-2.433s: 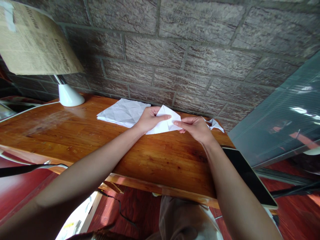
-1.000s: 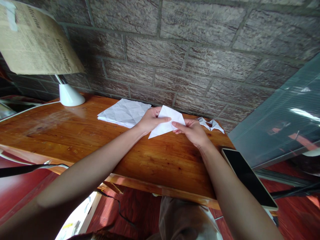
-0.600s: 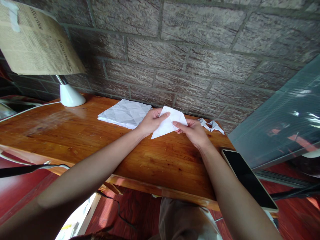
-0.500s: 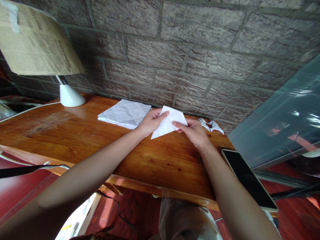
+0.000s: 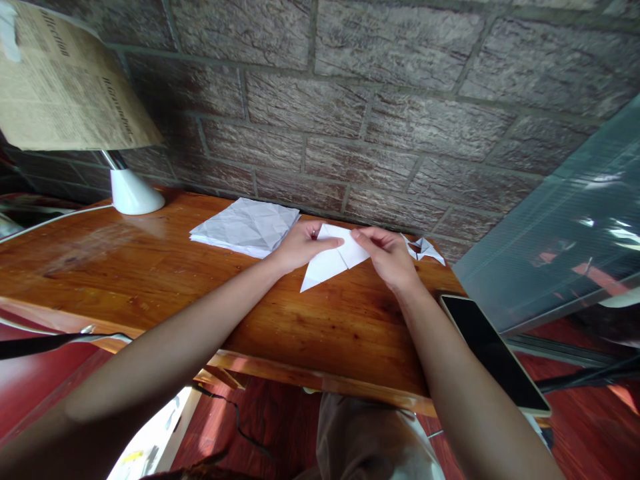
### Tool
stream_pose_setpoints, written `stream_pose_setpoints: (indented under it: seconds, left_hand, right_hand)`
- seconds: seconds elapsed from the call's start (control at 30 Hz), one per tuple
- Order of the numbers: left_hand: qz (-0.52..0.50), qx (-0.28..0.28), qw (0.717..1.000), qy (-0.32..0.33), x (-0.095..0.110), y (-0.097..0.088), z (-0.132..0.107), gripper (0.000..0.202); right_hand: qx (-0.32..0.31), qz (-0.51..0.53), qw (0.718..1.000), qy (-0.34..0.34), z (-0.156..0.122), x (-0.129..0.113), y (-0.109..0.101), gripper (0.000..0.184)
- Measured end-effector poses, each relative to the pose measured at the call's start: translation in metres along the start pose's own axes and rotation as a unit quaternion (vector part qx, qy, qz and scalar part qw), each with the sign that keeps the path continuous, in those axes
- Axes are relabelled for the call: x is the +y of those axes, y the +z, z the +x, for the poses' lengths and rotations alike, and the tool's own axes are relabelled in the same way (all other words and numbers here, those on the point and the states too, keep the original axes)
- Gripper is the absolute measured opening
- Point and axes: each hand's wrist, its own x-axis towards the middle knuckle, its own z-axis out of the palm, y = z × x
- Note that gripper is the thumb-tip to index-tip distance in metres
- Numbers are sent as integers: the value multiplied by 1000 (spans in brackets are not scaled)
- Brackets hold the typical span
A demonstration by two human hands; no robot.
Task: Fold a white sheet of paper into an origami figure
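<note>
A folded piece of white paper [image 5: 327, 261] is held up over the wooden table, its pointed corner aimed down and to the left. My left hand [image 5: 299, 247] grips its left side, thumb lying across the front face and fingers behind. At the upper right edge, my right hand [image 5: 389, 253] pinches the paper between thumb and fingers. A dark crease or slit runs down the middle of the folded piece. Behind my left hand lies a stack of creased white sheets [image 5: 245, 223]. Just past my right hand sit small folded paper shapes [image 5: 429, 250], partly hidden by it.
A lamp with a newsprint shade [image 5: 70, 87] and white base [image 5: 134, 192] stands at the left. A tablet with a black screen [image 5: 493, 353] lies at the table's right edge. The stone-block wall [image 5: 310, 107] rises behind the wooden table [image 5: 330, 340].
My right hand has shifted from the paper's lower right side to its upper right edge. The paper has turned slightly, its pointed corner lower, and a middle crease now shows.
</note>
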Motion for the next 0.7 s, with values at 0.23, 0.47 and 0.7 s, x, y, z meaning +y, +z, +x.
stream_pose_setpoints:
  seconds: [0.23, 0.47, 0.7]
  left_hand:
    - [11, 26, 1000, 12, 2, 4, -2, 44]
    - [24, 85, 996, 12, -6, 4, 2, 62]
    - [34, 97, 995, 2, -9, 3, 5, 63]
  right_hand:
    - [15, 13, 1000, -2, -1, -2, 5, 46]
    - [-17, 7, 1000, -9, -4, -4, 6, 50]
    - [-5, 24, 1000, 5, -3, -3, 7, 47]
